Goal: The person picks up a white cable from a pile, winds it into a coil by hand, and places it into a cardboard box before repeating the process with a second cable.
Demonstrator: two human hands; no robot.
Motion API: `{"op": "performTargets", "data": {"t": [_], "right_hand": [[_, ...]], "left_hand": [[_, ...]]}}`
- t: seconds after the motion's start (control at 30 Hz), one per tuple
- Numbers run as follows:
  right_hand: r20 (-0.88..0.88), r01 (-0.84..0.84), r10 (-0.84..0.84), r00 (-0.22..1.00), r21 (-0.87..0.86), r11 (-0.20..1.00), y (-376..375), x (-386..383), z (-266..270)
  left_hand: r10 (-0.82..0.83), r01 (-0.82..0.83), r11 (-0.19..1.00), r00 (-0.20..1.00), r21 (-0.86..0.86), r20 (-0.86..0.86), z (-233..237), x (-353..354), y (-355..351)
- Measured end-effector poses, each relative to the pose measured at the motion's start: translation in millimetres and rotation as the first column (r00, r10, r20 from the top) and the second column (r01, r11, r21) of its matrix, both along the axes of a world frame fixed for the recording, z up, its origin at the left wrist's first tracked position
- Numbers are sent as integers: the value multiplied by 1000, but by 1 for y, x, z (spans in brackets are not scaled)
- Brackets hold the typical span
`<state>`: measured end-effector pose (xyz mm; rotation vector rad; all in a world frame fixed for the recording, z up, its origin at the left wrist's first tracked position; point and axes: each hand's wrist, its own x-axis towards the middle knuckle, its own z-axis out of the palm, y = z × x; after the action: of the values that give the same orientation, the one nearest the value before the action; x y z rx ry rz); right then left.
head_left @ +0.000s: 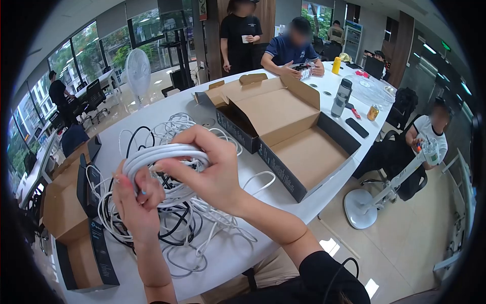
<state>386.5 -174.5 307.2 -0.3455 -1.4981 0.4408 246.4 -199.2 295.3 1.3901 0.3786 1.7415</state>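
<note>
A coiled white cable (164, 152) is held up above the table between both my hands. My left hand (137, 202) grips the coil's left end, its fingers curled around the strands. On the other side, my right hand (210, 164) has its thumb and fingers wrapped over the loops at the right end. Below them lies a tangled heap of white and black cables (190, 223), partly covered by my hands and forearms.
An open cardboard box (309, 157) with black sides stands right of the heap. Another open box (78, 258) sits at the left edge. Farther back are a grey bottle (341, 97), a phone (357, 127) and a can (373, 112). Several people are around the room.
</note>
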Motion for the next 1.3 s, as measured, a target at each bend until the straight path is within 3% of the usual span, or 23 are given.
{"op": "performTargets", "data": {"t": [0.1,0.2,0.3,0.33,0.37,0.43,0.53,0.57,0.67,0.7,0.8,0.87,0.97,1.07,1.1,1.2,1.3], "right_hand": [[-185,-387,349,919,-247,888,-8,-3,-2],[-222,-501,449,865,-344,794,-6,-12,-3],[-289,-534,454,843,-345,772,-2,-7,-2],[-293,-528,444,846,-352,773,0,-3,-2],[-451,-663,514,730,-283,693,0,-1,-2],[-366,-563,448,816,-323,761,-2,11,5],[-191,-431,387,902,-377,820,-11,31,15],[-123,-389,372,920,-391,834,-13,34,18],[267,-198,240,933,-174,965,-19,27,21],[265,-199,219,939,-101,975,-17,18,16],[337,-34,52,940,-60,998,-17,13,13],[332,83,-77,940,-6,997,-15,15,13],[332,258,-268,904,76,963,-13,18,11],[216,229,-235,948,54,972,-8,9,8],[264,226,-223,938,19,974,-4,10,7],[128,-1,25,991,-183,983,6,7,8],[-70,-305,300,951,-341,889,7,17,13]], "left_hand": [[-4,0,999,996,43,91,-3,1,3],[111,-116,993,975,14,191,2,7,2],[76,-84,996,974,27,215,-6,10,5],[-5,-8,998,983,66,184,-7,11,6],[-85,70,992,985,101,149,-8,12,7],[-246,227,964,958,139,144,-14,12,13],[-336,383,901,914,204,-229,-1,-2,19],[-457,500,848,858,177,-235,2,-7,21],[-430,428,902,888,-48,-165,11,-20,1],[-429,429,901,858,-66,-283,10,-28,1],[-233,178,972,821,-153,-521,16,-30,-12],[-232,173,964,916,-200,-326,6,-13,-10],[-252,223,948,962,-228,-107,-1,11,-12],[-301,292,929,954,-227,-2,-4,14,-6],[-331,324,915,944,-241,12,-5,12,-3],[-312,306,902,950,-304,31,1,12,-1],[-286,305,907,952,-290,106,-1,10,5]]}}
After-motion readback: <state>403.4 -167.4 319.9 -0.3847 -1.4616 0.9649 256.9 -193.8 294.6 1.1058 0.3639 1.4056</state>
